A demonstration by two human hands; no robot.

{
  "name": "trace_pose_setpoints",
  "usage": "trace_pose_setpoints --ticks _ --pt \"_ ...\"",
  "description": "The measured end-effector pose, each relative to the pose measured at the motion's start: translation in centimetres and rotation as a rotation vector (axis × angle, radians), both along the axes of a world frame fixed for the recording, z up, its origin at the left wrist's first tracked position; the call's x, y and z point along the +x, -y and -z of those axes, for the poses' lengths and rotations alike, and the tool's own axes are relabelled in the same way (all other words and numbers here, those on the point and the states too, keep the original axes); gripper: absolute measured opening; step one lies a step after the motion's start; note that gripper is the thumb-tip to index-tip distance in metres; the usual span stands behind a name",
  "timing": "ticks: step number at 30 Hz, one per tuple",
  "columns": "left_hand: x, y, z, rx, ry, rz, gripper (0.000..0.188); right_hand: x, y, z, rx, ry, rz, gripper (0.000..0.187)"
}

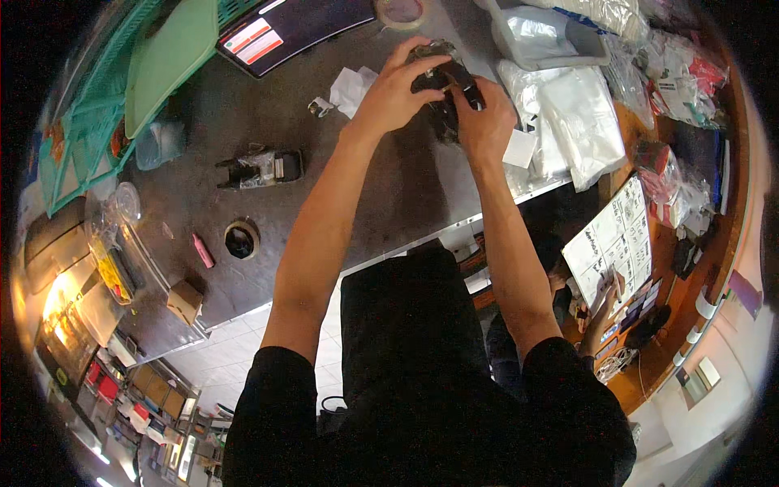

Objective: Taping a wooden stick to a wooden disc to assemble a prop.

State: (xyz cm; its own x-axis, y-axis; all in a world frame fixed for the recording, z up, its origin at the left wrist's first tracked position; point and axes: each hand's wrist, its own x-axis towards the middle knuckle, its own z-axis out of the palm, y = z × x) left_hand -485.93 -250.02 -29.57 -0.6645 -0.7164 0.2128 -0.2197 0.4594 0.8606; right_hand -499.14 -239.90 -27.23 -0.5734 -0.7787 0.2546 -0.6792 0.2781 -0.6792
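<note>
At the far side of the dark table (324, 211), both my hands grip a black plastic object (445, 120) with shiny parts; its exact kind is partly hidden by my fingers. My left hand (395, 96) curls around its left side, thumb and fingers pressing on it. On the right edge, my right hand (488, 120) closes with the thumb near a dark strap-like or curved piece. A similar black plastic piece (286, 166), with clear film on it, lies on the table left of my left forearm. Crumpled white paper (350, 91) is just left of my left hand.
A tape roll (241, 240), a pink tube (203, 252) and a small cardboard box (185, 302) lie at left. A screen (284, 40) stands at the back. Clear plastic bags (578, 122) and a grey bin (552, 50) fill the right. Another person's hand (607, 294) writes on a whiteboard (610, 239).
</note>
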Motion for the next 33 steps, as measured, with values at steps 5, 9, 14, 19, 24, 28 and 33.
trace_pose_setpoints --ticks 5,9,14,19,24,28,33 --pt "-0.4 0.0 -0.4 -0.082 0.068 -0.033 0.055 -0.2 0.3 0.0 0.016 -0.037 -0.022 0.028" --pt "-0.8 0.0 -0.9 -0.159 0.133 -0.027 0.055 -0.1 0.3 0.2 0.028 -0.020 -0.021 0.029" --pt "-1.1 0.0 -1.1 -0.207 0.182 -0.017 0.056 -1.1 -0.1 0.4 0.025 0.040 -0.055 0.030" --pt "-1.6 -0.2 -1.1 -0.223 0.168 -0.011 0.051 -2.3 -0.8 0.2 0.002 0.081 -0.192 0.036" --pt "-2.0 -0.3 -1.6 -0.239 0.212 -0.007 0.050 -3.6 -1.2 0.1 -0.019 0.191 -0.255 0.035" --pt "-1.9 -0.3 -2.1 -0.195 0.233 0.017 0.050 -5.4 -0.8 0.2 0.098 0.574 -0.166 0.032" --pt "-2.3 -0.2 -2.6 -0.144 0.228 0.041 0.051 -6.4 0.7 0.7 0.067 0.438 -0.165 0.022"
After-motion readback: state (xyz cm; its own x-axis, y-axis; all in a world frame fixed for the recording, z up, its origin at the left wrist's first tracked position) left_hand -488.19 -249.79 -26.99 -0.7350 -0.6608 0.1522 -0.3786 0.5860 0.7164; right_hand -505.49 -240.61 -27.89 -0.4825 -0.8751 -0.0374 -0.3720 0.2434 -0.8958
